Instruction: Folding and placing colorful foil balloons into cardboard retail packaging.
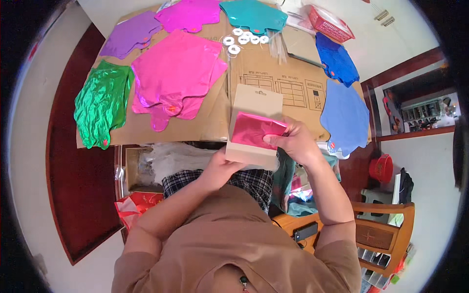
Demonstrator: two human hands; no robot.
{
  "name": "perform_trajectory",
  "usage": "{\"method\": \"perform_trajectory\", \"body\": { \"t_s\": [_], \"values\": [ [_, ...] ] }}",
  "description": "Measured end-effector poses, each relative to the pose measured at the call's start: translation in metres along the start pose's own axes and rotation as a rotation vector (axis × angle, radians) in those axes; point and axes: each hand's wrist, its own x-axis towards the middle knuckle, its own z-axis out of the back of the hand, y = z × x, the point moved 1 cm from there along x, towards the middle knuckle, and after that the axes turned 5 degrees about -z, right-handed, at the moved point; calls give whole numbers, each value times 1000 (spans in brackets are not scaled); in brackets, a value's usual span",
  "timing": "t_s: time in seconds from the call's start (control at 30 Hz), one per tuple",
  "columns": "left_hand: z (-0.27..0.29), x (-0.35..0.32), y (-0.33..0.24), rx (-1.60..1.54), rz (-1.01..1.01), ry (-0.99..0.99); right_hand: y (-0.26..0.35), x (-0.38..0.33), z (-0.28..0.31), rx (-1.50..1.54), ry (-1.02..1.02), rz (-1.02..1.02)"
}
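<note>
My left hand (220,168) is closed round the lower end of an open, pale cardboard box (257,100) with a hang hole in its top flap. Over the box, my right hand (299,142) pinches the right edge of a folded, shiny pink foil balloon (251,129), thumb on top. The balloon lies at the box's opening; how far it sits inside is hard to see. Flat, star-shaped foil balloons surround the box: a pink stack (176,71) and a green one (100,102) to the left, a light blue one (345,115) and a dark blue one (337,56) to the right.
Purple (129,34), magenta (188,14) and teal (251,17) foil balloons line the far edge of the cardboard surface (200,132). Several white ribbon rolls (234,49) lie near the teal one. A red-and-white pack (332,23) stands far right; a wooden chair (383,237) is at lower right.
</note>
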Motion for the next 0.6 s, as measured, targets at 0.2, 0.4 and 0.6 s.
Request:
{"method": "perform_trajectory", "body": {
  "t_s": [0.2,0.4,0.6],
  "values": [
    [-25,13,4,-490,107,-197,-7,-3,0,-341,20,36],
    [-28,18,2,-385,200,-367,-9,4,3,-497,-125,-57],
    [-38,22,-13,-440,109,-444,48,-8,-14,-1166,98,947]
  ]
}}
